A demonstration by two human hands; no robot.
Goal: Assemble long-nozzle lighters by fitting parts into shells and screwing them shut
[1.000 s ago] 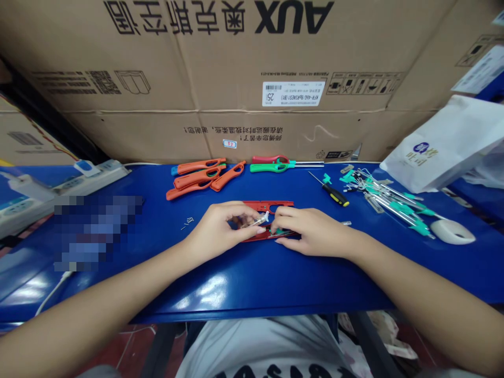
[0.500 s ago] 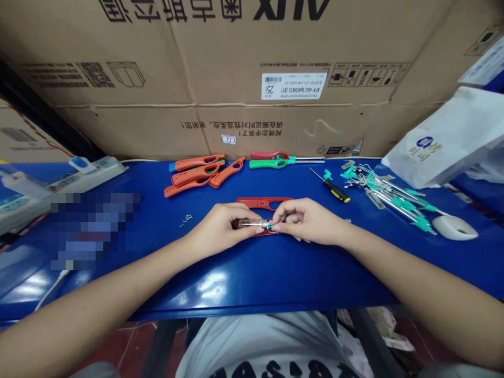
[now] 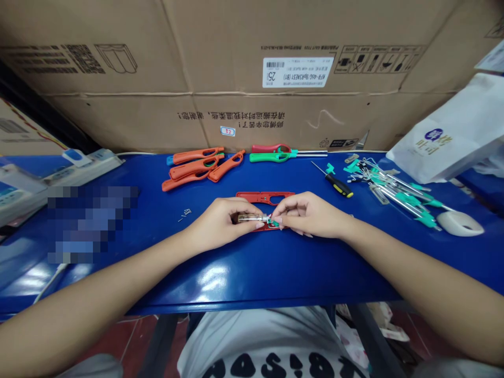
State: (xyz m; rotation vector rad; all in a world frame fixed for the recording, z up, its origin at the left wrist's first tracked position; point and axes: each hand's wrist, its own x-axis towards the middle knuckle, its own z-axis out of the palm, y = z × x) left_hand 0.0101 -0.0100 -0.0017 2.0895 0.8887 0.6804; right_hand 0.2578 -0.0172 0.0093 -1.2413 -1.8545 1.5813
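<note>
My left hand [image 3: 218,223] pinches a clear lighter fuel tank [image 3: 251,218] lengthwise between thumb and fingers. At the tank's right end, my right hand [image 3: 309,214] has its fingers closed around a small green part [image 3: 274,222]; fingertips hide most of it. Below both hands lies one red lighter shell half [image 3: 263,227], partly covered by them. The other red shell half [image 3: 255,197] rests just behind, its inner side up.
Orange lighter shells [image 3: 192,170] lie at back left, red and green lighters [image 3: 270,157] at back centre. Toward the right are a screwdriver [image 3: 337,185], metal tubes with green parts [image 3: 405,197] and a white mouse-shaped object [image 3: 460,223]. Small screws [image 3: 185,213] lie left; a cardboard box [image 3: 220,68] stands behind.
The camera view has tilted slightly downward. Both hands keep hold of the fuel tank and green part at nearly the same spot, with a little more green showing by the right fingertips.
</note>
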